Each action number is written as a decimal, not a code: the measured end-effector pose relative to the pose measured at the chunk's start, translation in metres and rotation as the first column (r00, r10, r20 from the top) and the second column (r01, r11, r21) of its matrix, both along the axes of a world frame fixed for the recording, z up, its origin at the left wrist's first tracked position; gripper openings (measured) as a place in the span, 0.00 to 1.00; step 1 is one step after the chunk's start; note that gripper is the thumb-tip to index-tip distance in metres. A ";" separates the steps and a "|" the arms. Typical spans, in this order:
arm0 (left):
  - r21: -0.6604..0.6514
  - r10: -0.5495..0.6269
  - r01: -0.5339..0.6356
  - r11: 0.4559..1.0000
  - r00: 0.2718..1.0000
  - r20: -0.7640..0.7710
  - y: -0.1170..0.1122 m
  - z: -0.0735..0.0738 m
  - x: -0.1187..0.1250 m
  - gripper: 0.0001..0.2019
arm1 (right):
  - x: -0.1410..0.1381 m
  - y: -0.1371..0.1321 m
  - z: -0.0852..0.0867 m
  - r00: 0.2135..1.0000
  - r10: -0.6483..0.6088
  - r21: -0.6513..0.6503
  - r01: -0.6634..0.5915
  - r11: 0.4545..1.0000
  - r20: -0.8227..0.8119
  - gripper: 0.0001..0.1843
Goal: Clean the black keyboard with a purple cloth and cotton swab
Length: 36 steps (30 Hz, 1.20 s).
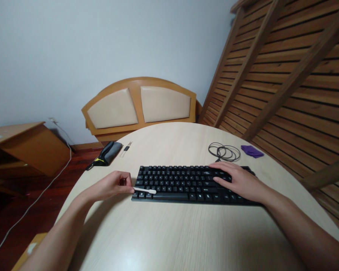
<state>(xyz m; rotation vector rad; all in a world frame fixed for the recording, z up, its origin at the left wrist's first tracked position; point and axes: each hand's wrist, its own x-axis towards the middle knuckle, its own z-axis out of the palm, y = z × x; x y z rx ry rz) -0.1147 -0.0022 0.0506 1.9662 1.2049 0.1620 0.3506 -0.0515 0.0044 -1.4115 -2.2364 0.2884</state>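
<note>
A black keyboard (183,182) lies across the middle of a round pale wooden table (169,233). My left hand (111,185) is closed in a pinch on a thin white stick with a white tip (145,190), whose tip rests on the keyboard's lower left keys. My right hand (238,180) lies flat on the right part of the keyboard, fingers stretched out over the keys. The keyboard's black cable (224,152) lies coiled just behind it.
A purple cloth (251,151) sits at the table's far right. A dark grey pouch (109,152) and a small clear strip (126,148) lie at the far left edge. A wooden headboard (139,105) and slatted bed frame (288,75) lean against the wall behind.
</note>
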 end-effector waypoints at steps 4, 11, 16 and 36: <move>0.035 -0.034 0.034 0.999 0.999 -0.005 -0.003 0.000 0.001 0.19 | -0.001 -0.001 0.001 1.000 -0.005 0.000 0.005 1.000 -0.011 0.21; 0.077 -0.111 0.112 0.991 0.994 -0.024 -0.011 0.007 0.008 0.15 | -0.002 -0.001 0.004 1.000 -0.001 -0.008 0.001 1.000 -0.007 0.21; 0.218 -0.145 0.148 0.964 0.989 -0.031 -0.013 0.010 0.015 0.13 | -0.003 -0.001 0.004 1.000 -0.004 0.005 0.004 1.000 -0.021 0.20; 0.428 -0.265 0.254 0.868 0.964 -0.036 -0.022 0.004 0.037 0.13 | 0.043 -0.004 0.007 0.960 -0.274 0.071 0.269 0.961 0.066 0.26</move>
